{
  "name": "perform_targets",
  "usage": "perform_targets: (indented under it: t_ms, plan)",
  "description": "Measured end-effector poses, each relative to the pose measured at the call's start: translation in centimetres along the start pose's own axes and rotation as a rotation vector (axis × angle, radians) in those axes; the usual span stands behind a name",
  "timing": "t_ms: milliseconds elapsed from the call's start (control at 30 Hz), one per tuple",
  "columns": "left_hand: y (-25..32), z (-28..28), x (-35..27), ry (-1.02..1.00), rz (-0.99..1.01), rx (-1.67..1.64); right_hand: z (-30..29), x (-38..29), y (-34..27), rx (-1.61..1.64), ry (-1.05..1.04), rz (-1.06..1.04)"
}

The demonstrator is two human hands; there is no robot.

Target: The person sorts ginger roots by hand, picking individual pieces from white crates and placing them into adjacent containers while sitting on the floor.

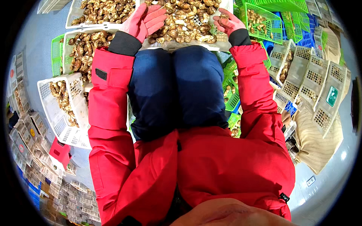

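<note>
Just beyond my knees sits a white plastic crate (pixel 167 46) filled with brown-and-white mushrooms (pixel 181 26), which look like matsutake. My left hand (pixel 147 22), in a pink-red glove, is over the crate's left side, palm up with fingers apart and nothing in it. At the right side of the crate, my right hand (pixel 230 24) wears a matching glove. A small brown mushroom (pixel 224 16) rests between its thumb and fingers.
More mushrooms fill a white crate (pixel 65 50) at left, beside a tilted white crate (pixel 63 132). To the right stand green baskets (pixel 278 24) with smaller mushrooms, several pale crates (pixel 322 93) and a beige sack (pixel 316 141). Crate stacks (pixel 31 135) line the far left.
</note>
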State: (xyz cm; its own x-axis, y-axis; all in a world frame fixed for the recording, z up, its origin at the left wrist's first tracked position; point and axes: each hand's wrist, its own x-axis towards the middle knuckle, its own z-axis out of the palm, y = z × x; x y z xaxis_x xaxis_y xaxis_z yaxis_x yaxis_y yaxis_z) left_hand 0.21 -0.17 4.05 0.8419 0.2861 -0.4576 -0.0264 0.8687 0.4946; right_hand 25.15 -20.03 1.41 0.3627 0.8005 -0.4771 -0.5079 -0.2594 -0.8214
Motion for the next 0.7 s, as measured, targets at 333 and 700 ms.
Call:
perform_targets:
  t_ms: [333,700]
  plan:
    - [-0.4,-0.2,0.2,0.012,0.046,0.019,3.1,1.7,0.1,0.049,-0.277,0.001]
    - [-1.0,-0.5,0.7,-0.045,-0.023,0.084,5.3,8.5,2.1,-1.165,-0.218,-0.36]
